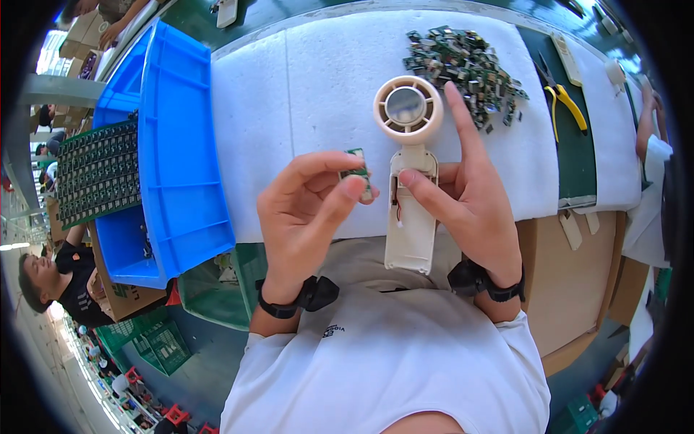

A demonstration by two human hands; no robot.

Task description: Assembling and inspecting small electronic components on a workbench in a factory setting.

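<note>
Pinched between the thumb and fingers of my left hand [303, 206] is a small green circuit board [354, 173]. My right hand [473, 202] grips a cream handheld fan [413, 242] by its handle, with the index finger stretched up beside the round fan head [406, 108]. The handle's casing lies opened towards me, and a thin red wire with a white plug shows inside it. The board is held just left of the handle, apart from it. A pile of small circuit boards [463, 69] lies on the white foam sheet beyond the fan.
At left stands a blue plastic bin [184, 145] with a large green board panel [100, 170] propped in it. Yellow-handled pliers [567, 105] lie on the green mat at right. A cardboard box [571, 289] sits right of my lap. Other people work nearby.
</note>
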